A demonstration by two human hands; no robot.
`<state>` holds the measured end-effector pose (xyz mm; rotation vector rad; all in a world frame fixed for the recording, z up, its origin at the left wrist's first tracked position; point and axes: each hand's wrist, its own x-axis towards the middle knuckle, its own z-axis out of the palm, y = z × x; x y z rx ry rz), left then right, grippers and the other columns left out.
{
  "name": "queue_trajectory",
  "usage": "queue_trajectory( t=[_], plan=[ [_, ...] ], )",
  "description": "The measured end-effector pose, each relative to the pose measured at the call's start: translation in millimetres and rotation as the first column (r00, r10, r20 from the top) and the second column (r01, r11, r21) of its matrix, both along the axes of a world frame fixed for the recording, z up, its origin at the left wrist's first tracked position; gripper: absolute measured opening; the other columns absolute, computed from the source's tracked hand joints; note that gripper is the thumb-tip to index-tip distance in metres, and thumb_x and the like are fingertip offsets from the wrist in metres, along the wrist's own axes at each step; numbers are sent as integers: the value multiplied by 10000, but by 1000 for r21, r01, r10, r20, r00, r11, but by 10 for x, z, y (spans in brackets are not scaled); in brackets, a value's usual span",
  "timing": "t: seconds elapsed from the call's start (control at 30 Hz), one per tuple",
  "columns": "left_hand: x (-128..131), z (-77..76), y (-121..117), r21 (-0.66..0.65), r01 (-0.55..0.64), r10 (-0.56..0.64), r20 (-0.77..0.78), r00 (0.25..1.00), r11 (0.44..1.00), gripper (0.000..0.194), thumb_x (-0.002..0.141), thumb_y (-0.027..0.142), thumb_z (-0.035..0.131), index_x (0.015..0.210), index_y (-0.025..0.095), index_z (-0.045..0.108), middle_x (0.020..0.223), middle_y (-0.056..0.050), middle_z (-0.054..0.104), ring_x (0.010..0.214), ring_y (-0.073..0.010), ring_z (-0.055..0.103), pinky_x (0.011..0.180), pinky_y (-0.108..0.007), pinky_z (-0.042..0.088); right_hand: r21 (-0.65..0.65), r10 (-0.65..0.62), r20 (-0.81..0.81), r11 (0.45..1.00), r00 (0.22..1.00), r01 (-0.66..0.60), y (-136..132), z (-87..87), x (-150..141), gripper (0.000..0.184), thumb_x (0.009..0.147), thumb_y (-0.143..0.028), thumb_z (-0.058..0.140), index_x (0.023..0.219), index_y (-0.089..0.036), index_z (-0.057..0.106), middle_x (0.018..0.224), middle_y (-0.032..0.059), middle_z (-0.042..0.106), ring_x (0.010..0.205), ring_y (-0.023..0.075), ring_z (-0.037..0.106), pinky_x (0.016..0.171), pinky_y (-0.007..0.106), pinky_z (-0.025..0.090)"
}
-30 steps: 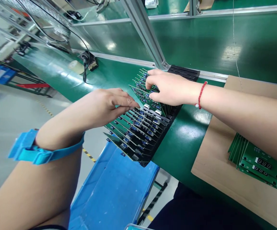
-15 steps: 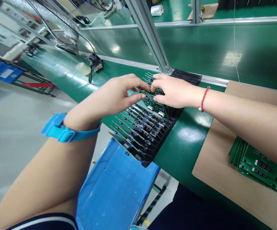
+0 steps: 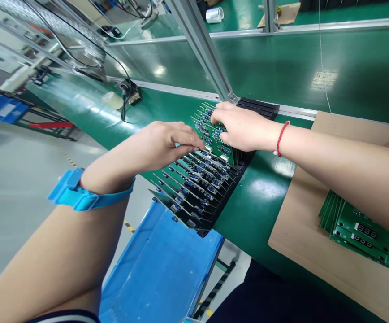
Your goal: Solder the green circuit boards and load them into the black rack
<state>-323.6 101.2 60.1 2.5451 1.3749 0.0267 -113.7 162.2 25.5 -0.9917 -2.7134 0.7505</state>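
A row of green circuit boards stands on edge in a black slotted rack, tilted and fanned toward the left. Farther along the same rack, a closer bunch of circuit boards leans together. Over this bunch my right hand is curled, thumb and fingers at the boards' edges. My left hand is low at the near side of the bunch, its fingers together and the thumb close beneath them. Its fingertips are by a white connector; whether a board edge is between them is hidden.
Cardboard lies on the green table at right, with stacked display boards on it. A metal post rises behind the rack. Below the table edge is a blue tray cart. A power plug and box sit at back left.
My left hand has moved down and slightly left, away from the top of the bunched boards, and its fingers have come together. My right hand stays at the boards. The view has shifted a little.
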Motion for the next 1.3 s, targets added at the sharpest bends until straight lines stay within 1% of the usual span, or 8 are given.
queue_trajectory(
  t=[0.17, 0.37, 0.5, 0.67, 0.87, 1.0, 1.17, 1.3],
  plan=[
    [-57, 8, -9, 73, 57, -59, 31, 998, 996, 431, 1001, 370, 450, 971, 132, 809, 921, -124, 790, 814, -196, 702, 764, -333, 553, -7, -8, 24, 1000, 1000, 8, -18, 42, 14, 370, 914, -82, 474, 1255, -170, 589, 1435, 103, 514, 1177, 232, 584, 997, 338, 434],
    [-62, 24, 27, 105, 185, -188, 17, 982, 977, 427, 1036, 356, 443, 993, 139, 808, 943, -111, 797, 808, -175, 700, 759, -304, 560, -2, 2, 22, 1000, 1000, -2, 0, 15, 6, 377, 926, -81, 473, 1274, -164, 592, 1440, 108, 517, 1168, 231, 590, 994, 344, 445],
    [-59, 6, 66, 101, 216, -218, 10, 976, 971, 418, 1041, 378, 450, 995, 175, 813, 940, -93, 796, 793, -164, 705, 766, -292, 566, 4, -1, 14, 1000, 1000, 1, 11, 3, 8, 377, 911, -85, 476, 1257, -175, 596, 1423, 99, 523, 1143, 227, 594, 968, 340, 448],
    [-44, -38, 44, 101, 136, -137, 3, 991, 985, 436, 1028, 424, 428, 955, 220, 806, 921, -63, 797, 803, -160, 706, 785, -295, 571, -3, 1, 15, 1000, 1000, -1, 7, 17, 14, 381, 909, -99, 484, 1263, -185, 595, 1418, 87, 527, 1140, 223, 594, 951, 328, 446],
    [105, 41, -25, 21, -25, 27, -84, 996, 999, 461, 972, 464, 386, 904, 260, 793, 973, -79, 796, 879, -195, 712, 844, -351, 569, -1, -16, 12, 1000, 1000, 16, -2, 13, 13, 392, 904, -82, 480, 1261, -187, 603, 1424, 91, 529, 1138, 224, 608, 946, 323, 451],
    [132, 94, -27, 17, -28, 31, -158, 987, 999, 481, 948, 485, 360, 897, 286, 795, 962, -71, 793, 869, -209, 713, 842, -368, 576, 12, 6, -16, 1000, 1000, -6, 18, -17, 16, 391, 893, -85, 485, 1252, -179, 611, 1411, 99, 546, 1133, 232, 610, 960, 340, 462],
    [135, 128, 20, -66, 4, -21, -256, 967, 998, 484, 923, 420, 348, 951, 266, 805, 986, -71, 801, 870, -206, 723, 857, -365, 583, -3, -7, -13, 1000, 1000, 7, 8, -1, 19, 391, 902, -87, 490, 1263, -170, 614, 1431, 109, 543, 1159, 246, 613, 980, 352, 474],
    [173, 137, 63, -71, 21, -43, -327, 944, 997, 507, 920, 369, 325, 1011, 244, 807, 1031, -87, 807, 922, -220, 739, 883, -387, 580, -11, -18, 6, 1000, 1000, 18, -14, 21, 23, 405, 918, -86, 481, 1296, -163, 604, 1465, 113, 528, 1191, 258, 607, 980, 356, 463]
  ],
)
